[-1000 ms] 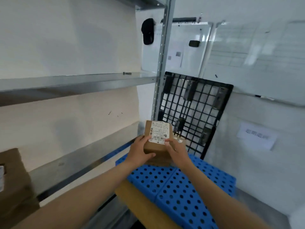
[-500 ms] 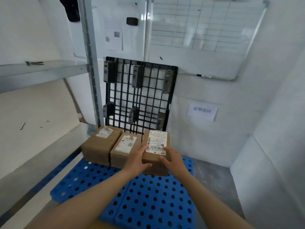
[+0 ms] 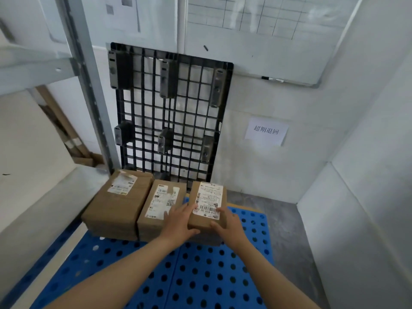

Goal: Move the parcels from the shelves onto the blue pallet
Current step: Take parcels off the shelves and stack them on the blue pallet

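Lower centre of frame: left hand (image 3: 178, 221) and right hand (image 3: 229, 228) hold a labelled parcel (image 3: 209, 204) between them, each grip curled round one side. The parcel is at the far edge of the blue pallet (image 3: 200, 275) — just right of a second parcel (image 3: 158, 210) and a third parcel (image 3: 118, 206). A black pallet (image 3: 169, 108) stands against the wall behind.

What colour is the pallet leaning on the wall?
Black: the leaning pallet is an open grid, seen in the head view.
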A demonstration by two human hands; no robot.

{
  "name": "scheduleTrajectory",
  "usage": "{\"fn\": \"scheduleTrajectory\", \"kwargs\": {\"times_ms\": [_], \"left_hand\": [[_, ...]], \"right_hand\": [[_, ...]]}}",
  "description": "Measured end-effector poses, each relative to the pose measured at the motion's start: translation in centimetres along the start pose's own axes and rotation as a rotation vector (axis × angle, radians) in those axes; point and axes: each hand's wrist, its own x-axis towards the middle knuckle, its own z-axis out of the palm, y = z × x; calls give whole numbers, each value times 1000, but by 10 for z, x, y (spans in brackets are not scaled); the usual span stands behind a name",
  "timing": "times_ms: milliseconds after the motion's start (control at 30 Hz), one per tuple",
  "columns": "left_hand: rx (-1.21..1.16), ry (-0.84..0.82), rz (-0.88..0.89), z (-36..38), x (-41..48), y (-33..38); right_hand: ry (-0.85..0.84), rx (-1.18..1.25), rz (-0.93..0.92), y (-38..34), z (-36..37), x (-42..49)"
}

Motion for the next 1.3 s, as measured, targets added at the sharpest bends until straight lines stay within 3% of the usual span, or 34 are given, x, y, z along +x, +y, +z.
{"fn": "scheduleTrajectory", "kwargs": {"times_ms": [367,733,1000,1300], "left_hand": [[31,-163,-42,-4,23,-35],[7,-265,-58,-7,12,-34],[-23,-172,-63,-27,-21,-14],[-48,17,-118,-35,-97,7]], "right_hand": [[-157,-143,109,5,30,21],[-264,-268,80,-9,20,22],[-200,-416,-88,-26,1,-3],[-218,-401,-273,-38,-13,-65]]}}
